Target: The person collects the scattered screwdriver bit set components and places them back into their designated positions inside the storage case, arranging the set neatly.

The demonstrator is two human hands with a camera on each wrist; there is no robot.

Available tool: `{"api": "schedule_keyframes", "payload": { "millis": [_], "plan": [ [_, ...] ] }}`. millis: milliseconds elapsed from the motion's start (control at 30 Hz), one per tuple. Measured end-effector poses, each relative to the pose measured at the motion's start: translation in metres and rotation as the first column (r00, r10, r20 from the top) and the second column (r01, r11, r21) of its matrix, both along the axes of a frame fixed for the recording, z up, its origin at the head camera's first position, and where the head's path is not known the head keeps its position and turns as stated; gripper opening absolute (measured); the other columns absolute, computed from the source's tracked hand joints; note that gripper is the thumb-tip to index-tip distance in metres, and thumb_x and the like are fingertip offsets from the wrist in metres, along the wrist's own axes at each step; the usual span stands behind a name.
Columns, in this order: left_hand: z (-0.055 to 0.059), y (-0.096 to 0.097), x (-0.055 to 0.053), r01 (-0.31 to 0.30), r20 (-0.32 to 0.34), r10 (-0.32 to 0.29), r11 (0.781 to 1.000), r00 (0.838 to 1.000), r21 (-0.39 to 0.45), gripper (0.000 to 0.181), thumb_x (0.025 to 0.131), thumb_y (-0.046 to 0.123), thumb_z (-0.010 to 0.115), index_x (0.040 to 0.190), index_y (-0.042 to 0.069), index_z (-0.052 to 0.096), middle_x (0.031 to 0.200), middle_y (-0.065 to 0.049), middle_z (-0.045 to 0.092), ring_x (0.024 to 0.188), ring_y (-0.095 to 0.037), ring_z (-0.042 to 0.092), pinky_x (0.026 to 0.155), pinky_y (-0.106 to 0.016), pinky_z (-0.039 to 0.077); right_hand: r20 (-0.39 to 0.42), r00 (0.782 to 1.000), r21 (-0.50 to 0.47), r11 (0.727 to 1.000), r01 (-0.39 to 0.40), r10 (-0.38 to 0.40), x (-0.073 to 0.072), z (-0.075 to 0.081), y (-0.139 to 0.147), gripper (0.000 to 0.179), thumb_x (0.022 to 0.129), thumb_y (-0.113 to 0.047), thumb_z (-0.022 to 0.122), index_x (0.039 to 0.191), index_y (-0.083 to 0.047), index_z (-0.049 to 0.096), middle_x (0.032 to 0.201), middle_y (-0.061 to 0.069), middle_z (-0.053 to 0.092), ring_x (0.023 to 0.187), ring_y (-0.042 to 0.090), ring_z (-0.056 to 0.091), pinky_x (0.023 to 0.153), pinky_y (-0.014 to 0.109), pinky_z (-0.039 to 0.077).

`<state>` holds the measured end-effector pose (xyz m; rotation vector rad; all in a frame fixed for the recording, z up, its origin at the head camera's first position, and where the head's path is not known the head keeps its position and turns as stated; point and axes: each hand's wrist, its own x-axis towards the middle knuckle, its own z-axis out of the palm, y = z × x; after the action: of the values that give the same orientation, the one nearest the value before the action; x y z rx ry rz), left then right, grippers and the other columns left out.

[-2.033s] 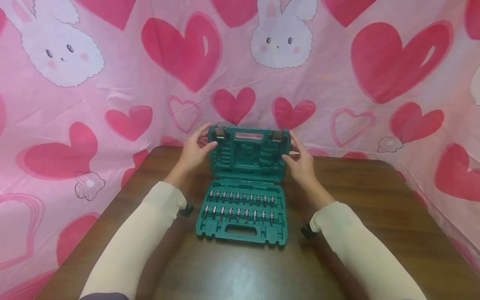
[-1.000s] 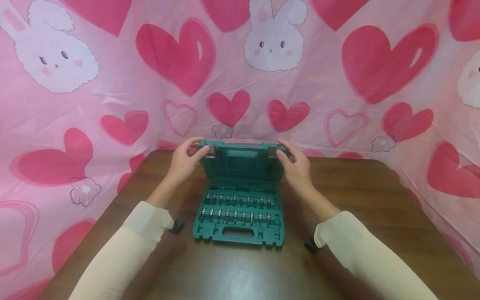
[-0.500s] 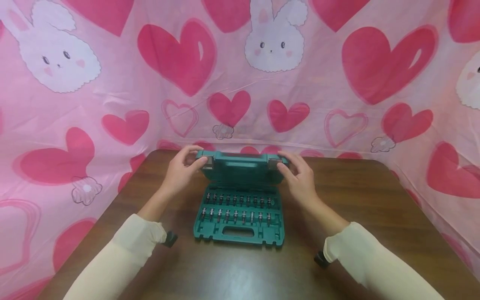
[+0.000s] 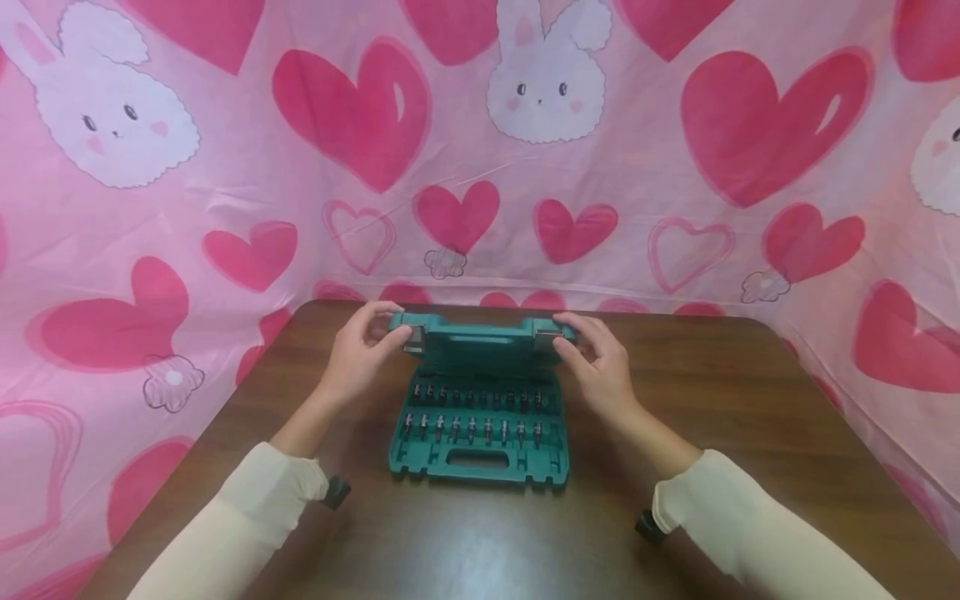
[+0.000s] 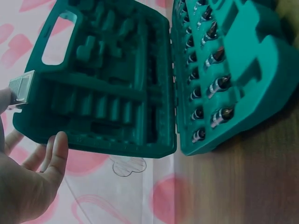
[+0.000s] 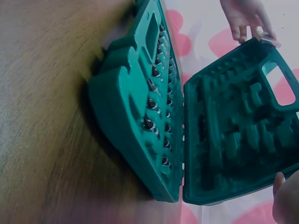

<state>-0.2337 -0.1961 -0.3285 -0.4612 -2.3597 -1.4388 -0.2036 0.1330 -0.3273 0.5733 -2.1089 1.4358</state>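
Note:
A green plastic tool case stands hinged open on the table, its base (image 4: 412,457) flat and its lid (image 4: 480,353) tilted up over the back row. Two rows of metal bit sockets (image 4: 488,429) sit in the base. My left hand (image 4: 356,352) grips the lid's left corner, thumb at a metal latch (image 4: 414,337). At the opposite corner, my right hand (image 4: 604,367) holds the lid with its thumb by the other latch (image 4: 550,337). Moulded hollows line the lid's inside (image 5: 117,77). In the right wrist view, little of my right hand (image 6: 288,198) shows.
The brown wooden table (image 4: 480,542) extends around the case on all sides. Behind it and at both sides hangs a pink cloth (image 4: 637,150) with hearts and rabbits. A black wrist strap piece (image 4: 335,492) shows below the left cuff, and another (image 4: 649,527) below the right.
Both hands have brought the lid forward and down from nearly upright, so it now leans over the base. The thumbs have shifted onto the latches. The base has stayed on the table.

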Motion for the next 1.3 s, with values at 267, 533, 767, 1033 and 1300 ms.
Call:
{"api": "schedule_keyframes", "payload": {
  "millis": [267,533,767,1033,1300],
  "plan": [
    [-0.005,0.000,0.002,-0.007,-0.004,0.007,1.000,1.000,-0.020,0.039,0.092,0.030,0.068,0.124,0.010,0.057,0.114,-0.007,0.059,0.088,-0.023,0.059,0.073,-0.038,0.052,-0.032,0.999,0.024,1.000,0.002,-0.002,-0.002,-0.006,0.001,0.031,0.090,0.001,0.066,0.120,0.003,0.065,0.113,0.017,0.063,0.085,0.018,0.053,0.077,0.018,0.047],
    [-0.013,0.000,0.004,0.021,0.049,-0.020,1.000,0.999,-0.017,0.037,0.092,0.029,0.068,0.122,0.011,0.056,0.108,-0.011,0.058,0.092,-0.026,0.059,0.075,-0.042,0.052,-0.034,0.999,0.034,0.999,0.028,-0.027,-0.002,-0.014,0.001,0.028,0.089,0.000,0.067,0.117,0.002,0.067,0.112,0.017,0.065,0.087,0.034,0.052,0.077,0.018,0.046],
    [-0.021,0.003,0.004,0.008,0.046,-0.006,0.999,0.999,-0.039,0.034,0.092,0.029,0.069,0.117,0.011,0.057,0.108,-0.008,0.056,0.091,-0.026,0.060,0.077,-0.041,0.052,-0.036,0.999,0.050,0.998,0.041,-0.039,-0.004,-0.024,0.002,0.027,0.088,-0.001,0.068,0.115,0.002,0.069,0.115,0.017,0.065,0.100,0.028,0.055,0.083,0.023,0.047],
    [-0.030,0.001,0.003,-0.012,0.060,0.016,0.998,0.998,-0.063,0.032,0.091,0.032,0.069,0.111,0.010,0.058,0.103,-0.008,0.054,0.089,-0.027,0.060,0.073,-0.042,0.052,0.019,1.000,0.069,0.998,0.007,-0.008,-0.023,-0.057,0.012,0.028,0.089,-0.007,0.070,0.116,-0.006,0.070,0.121,0.011,0.064,0.111,0.023,0.052,0.088,0.041,0.050],
    [-0.035,0.001,0.009,0.017,0.133,-0.006,0.996,0.991,-0.082,0.027,0.091,0.033,0.069,0.108,0.015,0.057,0.110,-0.007,0.053,0.095,-0.029,0.058,0.074,-0.044,0.053,0.054,0.998,0.102,0.994,-0.027,0.022,-0.021,-0.071,0.017,0.028,0.090,-0.018,0.071,0.117,-0.011,0.071,0.123,0.008,0.062,0.115,0.019,0.049,0.089,0.047,0.047]
  ]
}}
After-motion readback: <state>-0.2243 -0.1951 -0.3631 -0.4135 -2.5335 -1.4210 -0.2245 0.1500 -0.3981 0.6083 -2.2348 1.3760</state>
